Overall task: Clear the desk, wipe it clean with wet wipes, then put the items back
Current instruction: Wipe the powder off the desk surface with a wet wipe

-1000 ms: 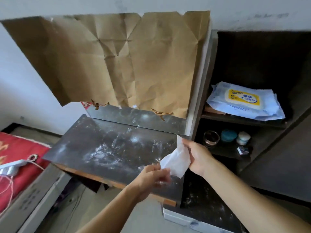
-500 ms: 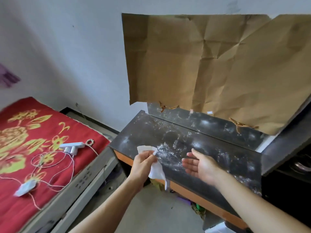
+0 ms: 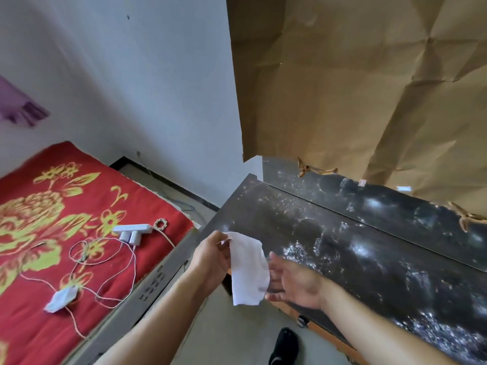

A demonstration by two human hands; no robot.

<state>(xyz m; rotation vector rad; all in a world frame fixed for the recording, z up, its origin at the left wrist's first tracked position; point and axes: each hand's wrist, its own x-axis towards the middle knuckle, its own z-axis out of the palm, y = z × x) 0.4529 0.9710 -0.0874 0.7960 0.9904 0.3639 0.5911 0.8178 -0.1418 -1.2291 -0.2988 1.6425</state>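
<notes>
Head view: the left hand [image 3: 210, 259] pinches the top edge of the wet wipe [image 3: 249, 270] between thumb and fingers, so the sheet hangs free below that grip and can be opened out before use. The right hand [image 3: 295, 283] is just to the right of the hanging wipe, palm open and fingers spread; its fingertips appear to meet the wipe's right edge, but motion blur prevents confirmation of contact. This position suits catching the loose edge to spread or fold the sheet.

Both hands are held at the near left corner of the counter [image 3: 342, 246]. The dark surface extending right of and beyond the grip carries no items, so the clearing step is judged complete. It shows pale speckled patches; whether these are dust, moisture or residue cannot be determined.

Creased brown paper [image 3: 355, 88] hangs on the wall above the counter's back edge. Left of the grip, a white power strip [image 3: 133, 229] with cords lies on the red bed cover [image 3: 39, 233], well apart from the work area.

Judgement: wiping stage; the wipe is not yet on the surface.
</notes>
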